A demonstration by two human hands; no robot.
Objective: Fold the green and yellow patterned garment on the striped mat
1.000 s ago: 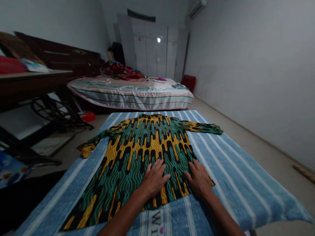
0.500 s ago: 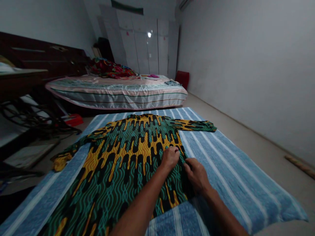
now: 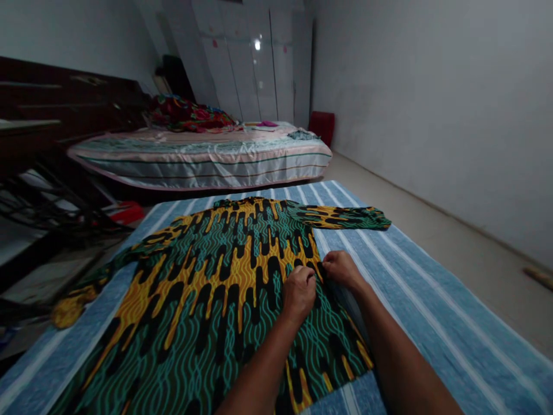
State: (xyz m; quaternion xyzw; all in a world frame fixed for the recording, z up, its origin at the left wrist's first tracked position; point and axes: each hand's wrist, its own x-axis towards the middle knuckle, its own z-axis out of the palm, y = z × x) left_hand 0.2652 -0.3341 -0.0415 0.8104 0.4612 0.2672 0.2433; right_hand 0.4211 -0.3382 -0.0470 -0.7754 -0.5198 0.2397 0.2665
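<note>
Green, black and yellow cloth is touched by both hands along one long side edge of a patterned garment (image 3: 242, 265). By the right hand (image 3: 341, 269), thumb and fingertips are drawn together and that edge is pinched. The fingers of the left hand (image 3: 299, 294) are curled inward on the garment, just inside the same edge; whether fabric is gripped by them cannot be told, the fingertips being hidden. Right of the garment's body, one sleeve (image 3: 345, 217) is extended straight outward; left of it, the other sleeve (image 3: 73, 302) is angled toward the hem. Beneath the garment, a blue-and-white striped cover (image 3: 410, 294) is spread. Beyond the garment's collar, a bed (image 3: 199, 161) is seen, on which a red floral quilt (image 3: 190, 114) is heaped; farther beyond the collar, a pale wardrobe (image 3: 242, 69) is placed.
</note>
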